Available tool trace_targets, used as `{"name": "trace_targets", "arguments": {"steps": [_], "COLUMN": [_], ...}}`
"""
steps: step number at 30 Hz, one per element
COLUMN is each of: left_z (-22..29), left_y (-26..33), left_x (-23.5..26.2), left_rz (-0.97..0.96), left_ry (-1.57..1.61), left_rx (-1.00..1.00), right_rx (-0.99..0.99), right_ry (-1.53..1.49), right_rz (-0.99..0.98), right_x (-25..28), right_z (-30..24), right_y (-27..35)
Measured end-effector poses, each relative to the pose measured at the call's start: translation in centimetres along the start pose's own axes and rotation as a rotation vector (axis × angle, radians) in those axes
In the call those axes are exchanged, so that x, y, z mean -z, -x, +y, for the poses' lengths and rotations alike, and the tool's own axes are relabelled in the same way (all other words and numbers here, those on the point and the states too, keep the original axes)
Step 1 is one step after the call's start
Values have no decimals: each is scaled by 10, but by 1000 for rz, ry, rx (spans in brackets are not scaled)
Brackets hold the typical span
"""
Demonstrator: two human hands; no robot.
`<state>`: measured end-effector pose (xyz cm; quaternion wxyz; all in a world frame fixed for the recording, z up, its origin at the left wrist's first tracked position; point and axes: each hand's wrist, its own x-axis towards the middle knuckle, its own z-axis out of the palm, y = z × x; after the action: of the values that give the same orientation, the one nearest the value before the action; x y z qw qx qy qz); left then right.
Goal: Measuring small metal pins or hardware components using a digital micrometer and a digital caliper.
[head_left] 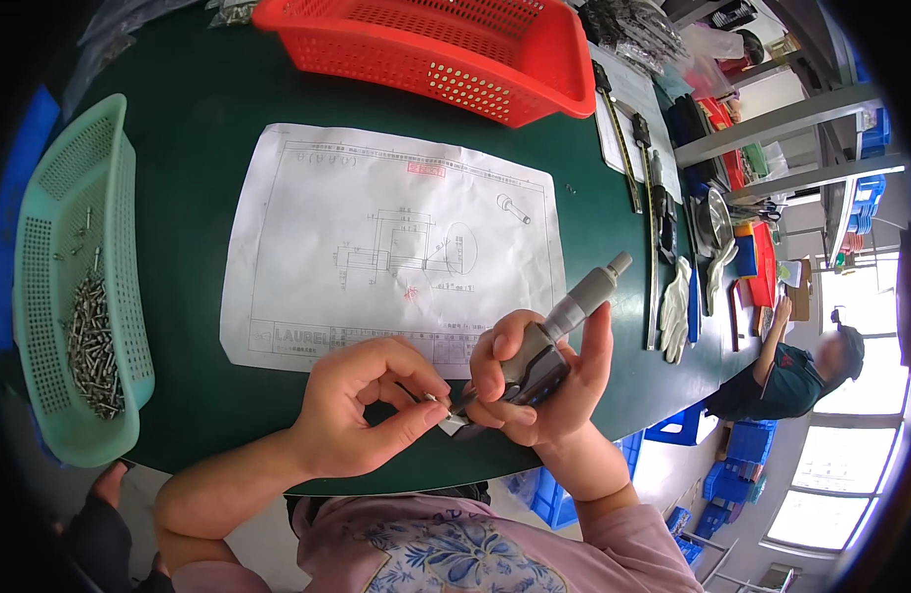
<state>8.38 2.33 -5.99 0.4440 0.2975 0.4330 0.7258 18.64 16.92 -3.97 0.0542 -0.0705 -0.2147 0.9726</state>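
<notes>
My right hand [579, 390] is wrapped round a micrometer [578, 304]. Its grey barrel points up and to the right, and its frame is partly hidden by my fingers. Thumb and forefinger of my left hand [362, 410] pinch a small metal pin [434, 398] at the micrometer's jaw end. Whether the pin touches the measuring faces I cannot tell. Just beyond both hands lies a white sheet with a technical drawing [307, 208] of a headed pin.
A green basket [126, 227] at the left holds many small metal pins [95, 346]. At the back stands a red perforated basket [406, 84]. Calipers [663, 198] and white gloves [676, 308] lie along the right side of the green table [194, 415]. Another person [796, 371] is farther right.
</notes>
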Motion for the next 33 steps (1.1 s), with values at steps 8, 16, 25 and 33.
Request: {"name": "trace_targets", "arguments": {"steps": [8, 16, 25, 33], "left_z": [0, 10, 4, 3], "left_y": [-3, -6, -2, -1], "left_x": [2, 10, 5, 3], "left_rz": [3, 56, 56, 65], "left_ry": [-5, 194, 82, -12], "left_rx": [12, 222, 204, 157], "right_rx": [-67, -51, -53, -104], "right_ry": [-18, 96, 23, 47], "right_rz": [-5, 12, 81, 118], "right_x": [0, -4, -1, -1], "right_z": [-6, -5, -3, -6], "right_y": [-3, -5, -7, -10]}}
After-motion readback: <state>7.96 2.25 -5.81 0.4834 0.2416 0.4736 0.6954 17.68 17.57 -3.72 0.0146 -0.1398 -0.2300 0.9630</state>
